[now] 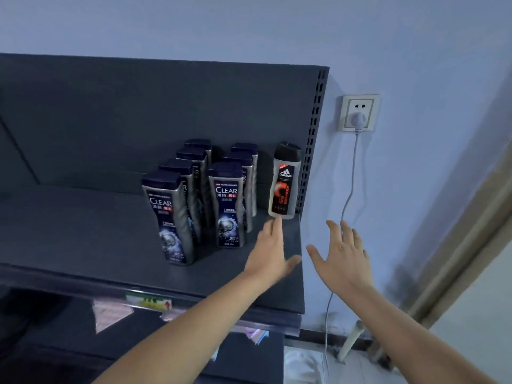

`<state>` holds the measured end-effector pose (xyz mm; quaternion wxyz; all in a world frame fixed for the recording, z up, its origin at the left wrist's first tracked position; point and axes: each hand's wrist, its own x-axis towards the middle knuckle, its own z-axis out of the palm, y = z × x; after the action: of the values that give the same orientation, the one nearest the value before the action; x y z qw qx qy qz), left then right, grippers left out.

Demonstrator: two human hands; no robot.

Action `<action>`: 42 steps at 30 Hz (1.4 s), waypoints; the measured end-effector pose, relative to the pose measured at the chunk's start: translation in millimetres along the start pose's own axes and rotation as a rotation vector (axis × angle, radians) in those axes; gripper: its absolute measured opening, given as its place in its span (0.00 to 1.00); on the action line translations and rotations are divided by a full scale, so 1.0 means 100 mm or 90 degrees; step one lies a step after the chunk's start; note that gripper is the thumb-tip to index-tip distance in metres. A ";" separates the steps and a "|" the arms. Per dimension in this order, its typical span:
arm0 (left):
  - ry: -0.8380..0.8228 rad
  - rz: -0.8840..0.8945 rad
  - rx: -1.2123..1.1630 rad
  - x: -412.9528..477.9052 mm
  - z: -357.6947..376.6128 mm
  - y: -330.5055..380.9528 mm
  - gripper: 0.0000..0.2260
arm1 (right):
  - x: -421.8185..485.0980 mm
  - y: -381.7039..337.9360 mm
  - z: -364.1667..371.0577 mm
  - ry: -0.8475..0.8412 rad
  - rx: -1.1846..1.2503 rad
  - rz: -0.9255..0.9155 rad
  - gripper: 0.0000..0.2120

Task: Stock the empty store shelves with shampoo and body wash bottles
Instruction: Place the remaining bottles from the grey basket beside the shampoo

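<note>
Shelf (pixel 69 225): dark grey board, bare well to the left of the Adidas bottle.
Clear bottles (pixel 227 203): seven, silver with navy caps, standing in two rows just left of the Adidas bottle.
Adidas bottle (pixel 285 184): grey body, black cap, red-and-black label; stands at the shelf's right rear corner, beside the slotted post (pixel 313 134).
Left hand (pixel 270 256): below the Adidas bottle; grip wide open, fingers straight, tips at its base, holding nothing.
Right hand (pixel 343 259): lower right of it, past the shelf edge; grip open, fingers spread, empty.
Socket (pixel 358 112): upper right, plug inserted.
</note>
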<state>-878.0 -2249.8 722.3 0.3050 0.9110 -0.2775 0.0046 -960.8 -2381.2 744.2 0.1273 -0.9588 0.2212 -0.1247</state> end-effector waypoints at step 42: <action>0.378 -0.967 0.149 -7.14 -4.61 -5.96 0.34 | -4.69 -9.07 2.95 -0.583 0.248 -0.854 0.21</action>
<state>-1104.2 -1240.2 640.7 0.1889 0.8375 0.5085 0.0665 -926.4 -1322.2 653.7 0.2669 -0.8040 -0.4954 0.1921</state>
